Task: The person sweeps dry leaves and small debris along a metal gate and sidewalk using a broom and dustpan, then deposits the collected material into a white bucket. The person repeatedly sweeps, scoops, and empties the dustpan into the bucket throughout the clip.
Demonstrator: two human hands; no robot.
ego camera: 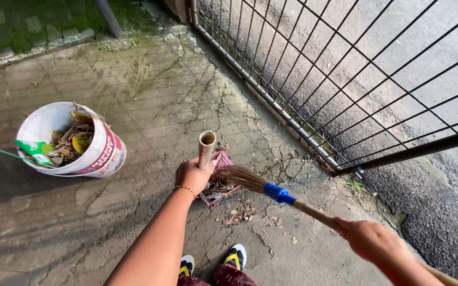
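Note:
My left hand point(193, 175) grips the upright tube handle point(206, 149) of a reddish dustpan point(219, 186) that rests on the cracked concrete. My right hand point(369, 239) holds the wooden handle of a broom point(276, 193) with a blue collar. Its brown bristles point(238, 176) lie across the dustpan's mouth. Dry leaves and debris point(239, 213) are scattered just in front of the pan and some lie inside it.
A white bucket point(100, 153) filled with dry leaves and a green wrapper stands at the left. A black metal grid gate point(345, 90) runs along the right, with asphalt road beyond. My feet in black-and-yellow sandals point(235, 257) are at the bottom.

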